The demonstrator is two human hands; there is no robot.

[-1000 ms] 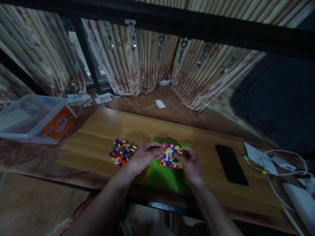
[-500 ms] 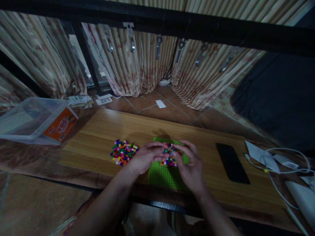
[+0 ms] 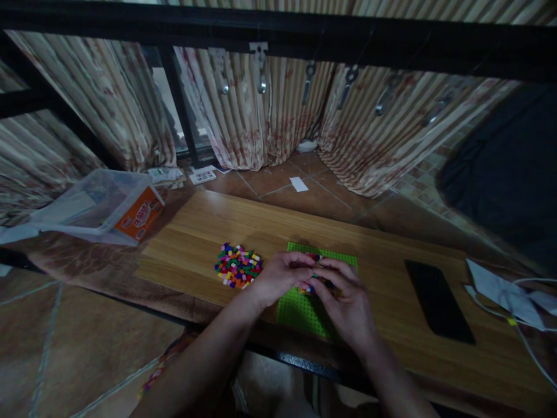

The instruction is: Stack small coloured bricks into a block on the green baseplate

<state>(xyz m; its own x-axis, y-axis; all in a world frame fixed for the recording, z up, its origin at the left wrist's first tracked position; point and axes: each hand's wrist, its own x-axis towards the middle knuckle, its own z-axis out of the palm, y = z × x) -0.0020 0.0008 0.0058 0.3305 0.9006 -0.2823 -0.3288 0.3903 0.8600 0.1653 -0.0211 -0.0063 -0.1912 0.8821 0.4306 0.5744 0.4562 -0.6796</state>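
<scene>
Above a green studded baseplate (image 3: pixel 300 313), my left hand (image 3: pixel 285 276) and my right hand (image 3: pixel 346 290) meet at their fingertips. Thumb and index finger of each are pinched together around a tiny greenish building brick (image 3: pixel 314 274), mostly covered by the fingers. Beneath them, a patch of multicoloured bricks (image 3: pixel 307 288) sits on the baseplate, largely hidden by my hands. Left of my left hand, a loose pile of small coloured bricks (image 3: pixel 237 266) lies on the wooden board (image 3: pixel 195 249).
A black phone-like slab (image 3: pixel 439 302) lies on the board to the right, with white paper (image 3: pixel 500 293) and white cables beyond it. At the far left stands a clear plastic bin (image 3: pixel 100 206) with an orange label. A dark bar with metal hooks crosses the top.
The view has shifted, so everything on the board appears farther right. My right hand's thumb and index finger have closed in toward my left fingertips.
</scene>
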